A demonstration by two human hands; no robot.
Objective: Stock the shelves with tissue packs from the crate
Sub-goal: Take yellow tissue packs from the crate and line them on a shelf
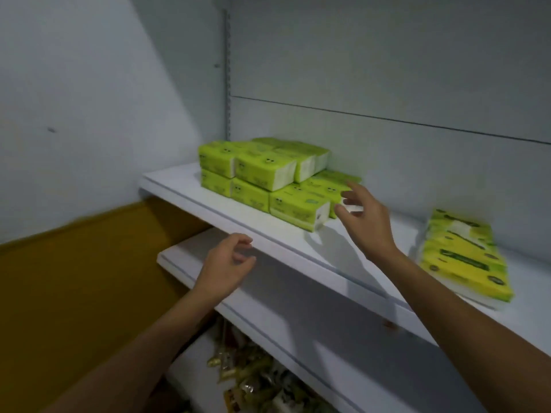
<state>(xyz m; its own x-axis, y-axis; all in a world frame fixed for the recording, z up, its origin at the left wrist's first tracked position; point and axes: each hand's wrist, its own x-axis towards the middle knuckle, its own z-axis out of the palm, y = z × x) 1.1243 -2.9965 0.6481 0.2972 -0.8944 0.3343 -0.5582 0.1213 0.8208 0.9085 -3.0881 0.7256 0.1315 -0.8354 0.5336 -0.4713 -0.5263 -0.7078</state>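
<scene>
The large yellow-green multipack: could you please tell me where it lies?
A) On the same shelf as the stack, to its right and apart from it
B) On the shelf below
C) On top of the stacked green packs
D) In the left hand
A: the multipack lies flat on the upper shelf, to the right of the stacked tissue packs, with bare shelf between them.

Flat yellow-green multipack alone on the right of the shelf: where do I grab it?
Probably the multipack by its near end, coming from the front of the shelf with the right hand. It lies flat, that end nearest the shelf edge, so thumb on top and fingers beneath could pinch it.
</scene>
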